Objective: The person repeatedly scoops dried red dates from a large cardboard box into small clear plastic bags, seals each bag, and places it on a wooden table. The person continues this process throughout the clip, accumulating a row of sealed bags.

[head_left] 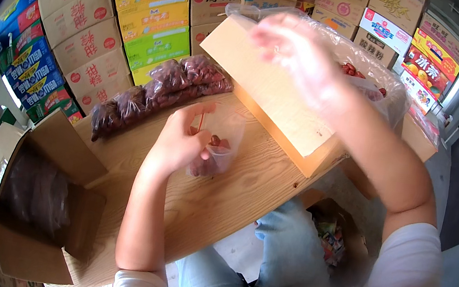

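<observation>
On the wooden table my left hand [179, 138] is closed on the upper edge of a clear plastic bag [229, 143]. Dark red dates [218, 141] lie in this bag, and a thin red strip shows by my fingers. My right hand [297, 55], blurred by motion, is raised over the flap [278, 85] of a large cardboard box; its fingers are too smeared to read. That box has a clear plastic liner [391, 106], with more red dates [354, 71] visible inside, partly hidden by my right forearm.
Several filled bags of dates [161, 84] are piled along the table's far edge. At the left stands an open carton [32, 253] with plastic bags inside. Stacked cartons [87, 19] line the back. A box of colourful packets [331, 238] sits on the floor beside my legs.
</observation>
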A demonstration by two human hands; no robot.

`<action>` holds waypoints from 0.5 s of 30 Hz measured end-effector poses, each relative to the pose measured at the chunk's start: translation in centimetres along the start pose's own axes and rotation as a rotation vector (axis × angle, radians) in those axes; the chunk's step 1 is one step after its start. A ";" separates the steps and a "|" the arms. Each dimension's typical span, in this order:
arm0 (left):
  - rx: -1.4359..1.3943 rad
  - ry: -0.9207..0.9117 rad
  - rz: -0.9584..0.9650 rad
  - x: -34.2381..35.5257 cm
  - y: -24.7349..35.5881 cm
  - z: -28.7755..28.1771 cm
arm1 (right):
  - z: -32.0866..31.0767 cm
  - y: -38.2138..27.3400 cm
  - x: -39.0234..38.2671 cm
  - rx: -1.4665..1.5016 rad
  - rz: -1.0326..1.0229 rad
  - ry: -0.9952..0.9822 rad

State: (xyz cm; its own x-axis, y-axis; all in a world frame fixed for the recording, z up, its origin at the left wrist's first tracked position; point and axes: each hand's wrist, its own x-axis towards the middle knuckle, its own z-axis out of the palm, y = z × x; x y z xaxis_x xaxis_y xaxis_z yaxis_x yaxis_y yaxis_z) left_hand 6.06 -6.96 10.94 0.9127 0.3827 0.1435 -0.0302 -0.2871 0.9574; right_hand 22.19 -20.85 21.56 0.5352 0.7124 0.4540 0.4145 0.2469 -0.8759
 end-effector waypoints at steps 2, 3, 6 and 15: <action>0.054 -0.035 -0.019 -0.1 0.3 -0.1 | -3.8 -2.5 1.9 -0.103 -0.126 0.036; 0.076 -0.036 -0.043 -0.2 0.0 -0.2 | -5.4 -3.2 3.5 -0.077 -0.104 0.099; 0.132 -0.044 -0.061 -0.2 -0.2 -0.3 | -12.0 -3.8 8.7 -0.240 -0.087 0.155; 0.177 -0.040 -0.013 -0.5 0.5 -0.8 | -19.8 3.9 14.0 -1.064 0.541 -0.388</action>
State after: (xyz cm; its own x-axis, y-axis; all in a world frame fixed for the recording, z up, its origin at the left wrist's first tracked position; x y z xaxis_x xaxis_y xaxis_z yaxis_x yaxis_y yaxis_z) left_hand 5.28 -6.60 11.50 0.9281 0.3532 0.1176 0.0509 -0.4334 0.8998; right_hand 45.84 -22.90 27.71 0.6455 0.7473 -0.1579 0.6939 -0.6601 -0.2876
